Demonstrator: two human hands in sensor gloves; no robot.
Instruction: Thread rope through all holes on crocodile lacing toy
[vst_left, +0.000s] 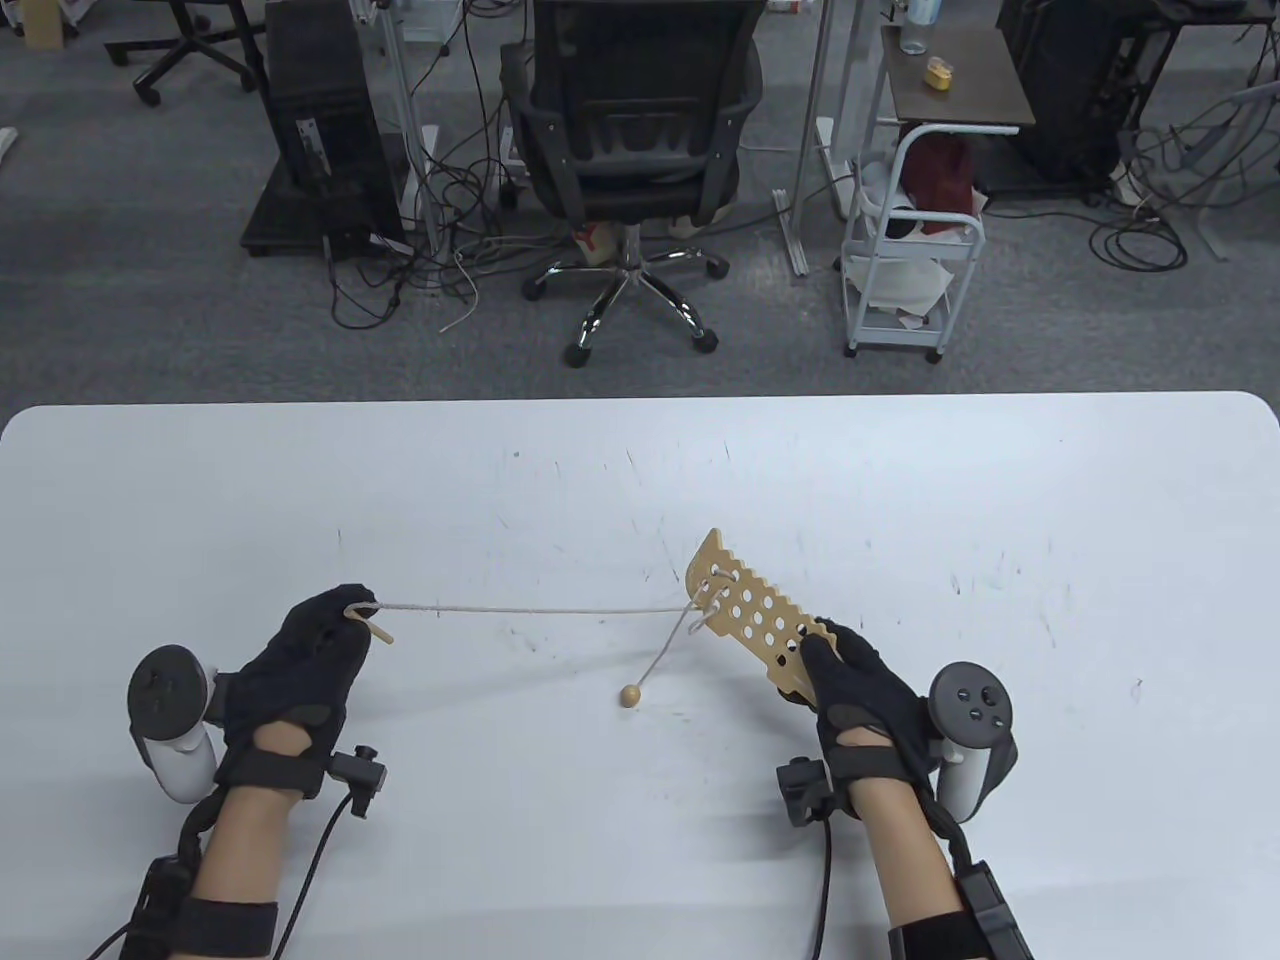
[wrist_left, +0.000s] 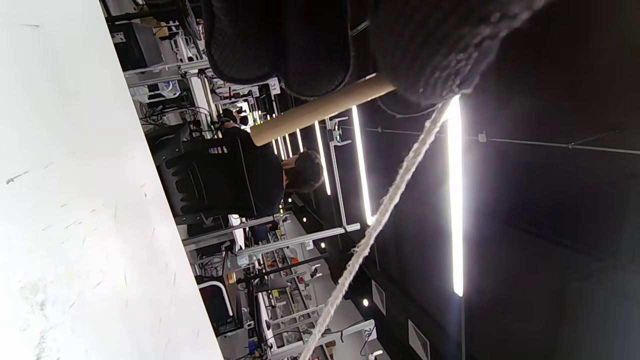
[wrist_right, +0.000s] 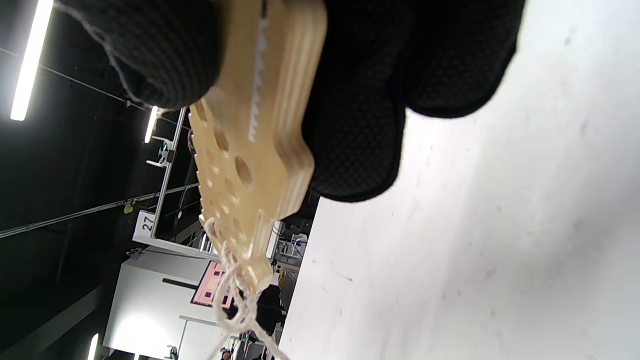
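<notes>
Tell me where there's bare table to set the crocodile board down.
Bare table right of the crocodile board, and the far strip beyond the rope. Crowded: between left hand and right hand, where the taut rope and wooden bead lie.

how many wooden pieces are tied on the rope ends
2. A round bead lies on the table between the hands. A wooden needle stick is pinched in the left hand, with the rope stretched to the crocodile board.
</notes>
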